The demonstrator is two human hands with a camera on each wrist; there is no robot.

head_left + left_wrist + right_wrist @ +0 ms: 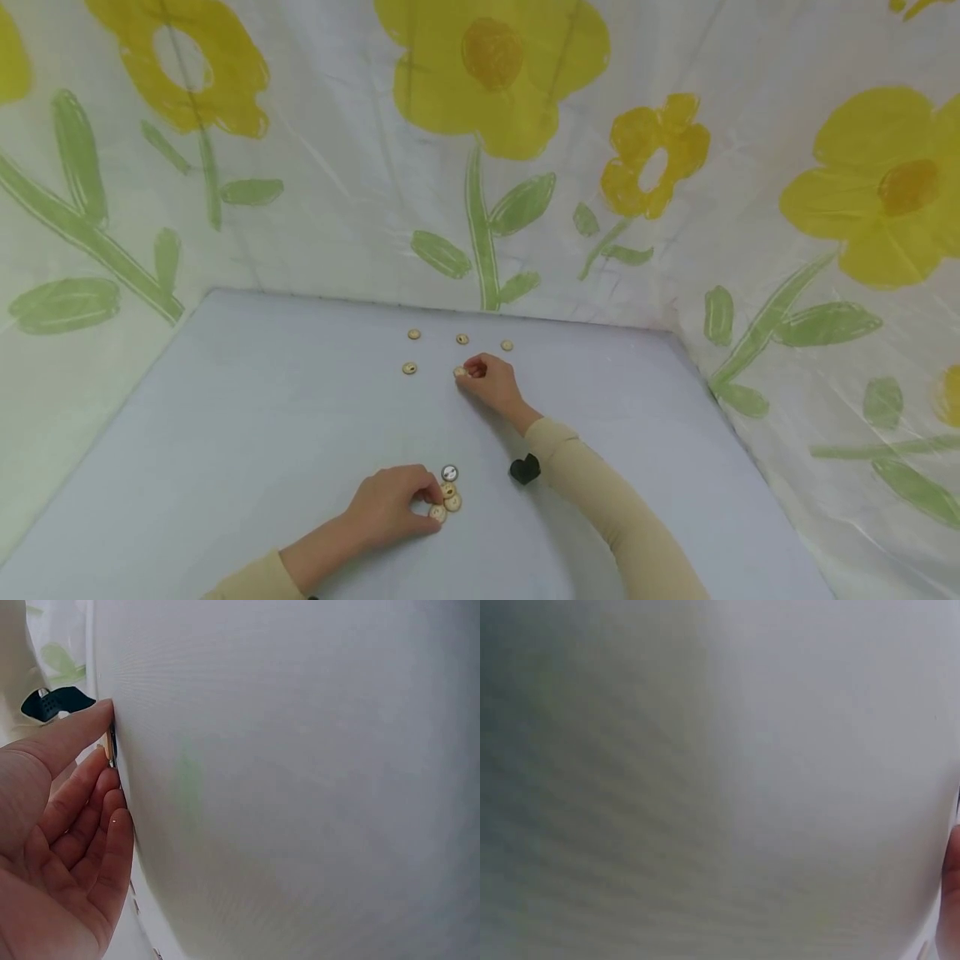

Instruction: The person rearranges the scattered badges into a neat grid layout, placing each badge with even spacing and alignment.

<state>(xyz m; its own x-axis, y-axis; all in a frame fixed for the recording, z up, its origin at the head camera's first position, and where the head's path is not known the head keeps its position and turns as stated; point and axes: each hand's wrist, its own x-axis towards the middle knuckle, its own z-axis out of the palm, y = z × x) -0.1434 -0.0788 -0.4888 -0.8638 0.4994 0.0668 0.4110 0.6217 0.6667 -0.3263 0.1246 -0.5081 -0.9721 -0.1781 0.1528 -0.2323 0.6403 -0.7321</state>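
Far out on the table, in the head view, my right hand (pixel 491 383) pinches a small round cream-and-gold button (pixel 461 372) between thumb and fingertips, close over the tabletop. Nearer, my left hand (pixel 393 504) has thumb and index finger at the two edges of a similar button (pixel 437 513). Beside it lie a gold button (pixel 448 490), a cream button (pixel 453 502) and a silver-rimmed one (pixel 449 472). In the left wrist view the fingertips (pixel 105 712) come down to the table edge-on; the right wrist view catches only a bit of finger (pixel 949 889).
Beyond my right hand, buttons lie spread out: one at the back left (pixel 414 334), a middle one (pixel 462 339), a right one (pixel 507 345) and a front left one (pixel 408 368). A flower-printed curtain (pixel 322 208) borders the pale table (pixel 262 400).
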